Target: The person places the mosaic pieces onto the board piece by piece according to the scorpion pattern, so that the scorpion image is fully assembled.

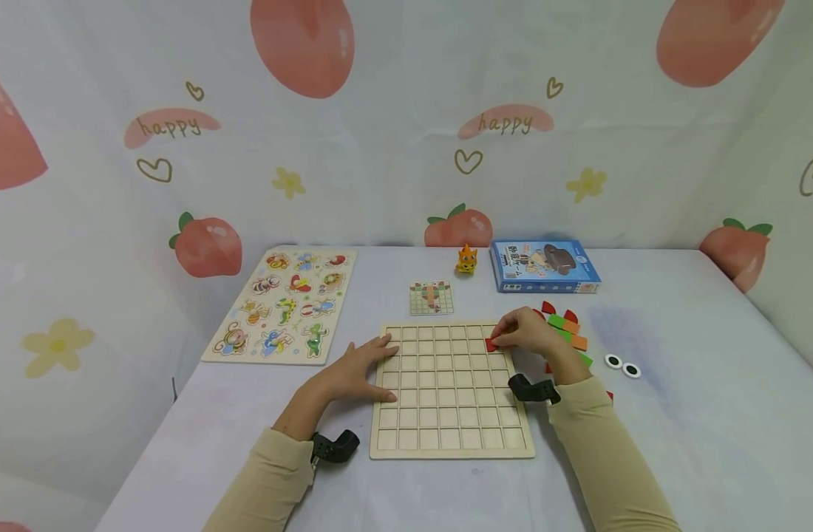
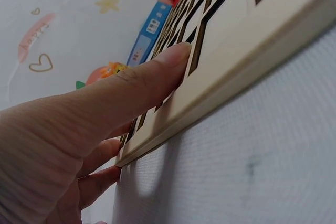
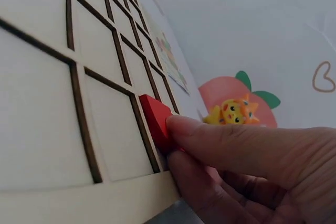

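Observation:
A square wooden grid board [image 1: 451,391] lies in front of the person. The left hand [image 1: 356,373] rests on its left edge with fingers spread, and in the left wrist view the thumb [image 2: 152,72] lies along the rim. At the board's upper right, the right hand [image 1: 529,332] pinches a small red block [image 3: 156,121] between thumb and fingers. In the right wrist view the block is at a cell near the board's right border, its far side hidden by the fingers.
Right of the board lie green, orange and red blocks [image 1: 578,343] and two eye pieces [image 1: 622,366]. Behind it are a pattern card [image 1: 416,303], a small yellow-orange figure [image 1: 466,260] and a blue box [image 1: 545,267]. An animal puzzle board [image 1: 280,307] lies at left.

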Demonstrator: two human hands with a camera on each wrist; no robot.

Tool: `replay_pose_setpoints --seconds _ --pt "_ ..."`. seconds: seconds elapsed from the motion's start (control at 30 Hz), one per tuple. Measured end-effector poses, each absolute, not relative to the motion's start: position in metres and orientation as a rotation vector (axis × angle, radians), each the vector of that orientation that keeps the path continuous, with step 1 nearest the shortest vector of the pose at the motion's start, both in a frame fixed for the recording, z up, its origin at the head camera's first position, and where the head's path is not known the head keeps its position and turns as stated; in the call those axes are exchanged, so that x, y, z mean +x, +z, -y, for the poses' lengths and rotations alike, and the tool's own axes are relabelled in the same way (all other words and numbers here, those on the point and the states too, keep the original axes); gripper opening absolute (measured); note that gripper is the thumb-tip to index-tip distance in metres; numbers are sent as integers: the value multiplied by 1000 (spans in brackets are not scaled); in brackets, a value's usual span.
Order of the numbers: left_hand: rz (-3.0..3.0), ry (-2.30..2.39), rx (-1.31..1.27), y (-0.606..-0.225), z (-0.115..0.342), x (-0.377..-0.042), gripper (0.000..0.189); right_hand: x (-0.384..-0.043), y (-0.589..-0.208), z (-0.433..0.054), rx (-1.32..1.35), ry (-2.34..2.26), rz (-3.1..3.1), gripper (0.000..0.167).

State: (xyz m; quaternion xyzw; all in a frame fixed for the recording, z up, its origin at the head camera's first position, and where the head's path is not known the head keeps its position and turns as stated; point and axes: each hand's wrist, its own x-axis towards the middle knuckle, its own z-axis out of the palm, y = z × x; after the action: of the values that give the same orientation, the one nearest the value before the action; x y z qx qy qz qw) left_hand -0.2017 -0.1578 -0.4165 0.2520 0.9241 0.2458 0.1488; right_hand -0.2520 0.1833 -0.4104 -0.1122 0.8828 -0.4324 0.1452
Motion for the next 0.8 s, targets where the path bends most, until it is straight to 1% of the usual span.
replay_pose_setpoints --seconds 0.27,0.5,0.8 --pt "-2654 706 734 -416 158 -202 84 -250 -403 -190 -313 -1245 -2546 19" --pt "-2645 729 732 -417 159 -202 84 -245 -388 -207 -369 -1223 -2568 24" --pt "-2653 737 730 -418 159 -200 84 -236 -382 -232 -357 -1170 -2614 29"
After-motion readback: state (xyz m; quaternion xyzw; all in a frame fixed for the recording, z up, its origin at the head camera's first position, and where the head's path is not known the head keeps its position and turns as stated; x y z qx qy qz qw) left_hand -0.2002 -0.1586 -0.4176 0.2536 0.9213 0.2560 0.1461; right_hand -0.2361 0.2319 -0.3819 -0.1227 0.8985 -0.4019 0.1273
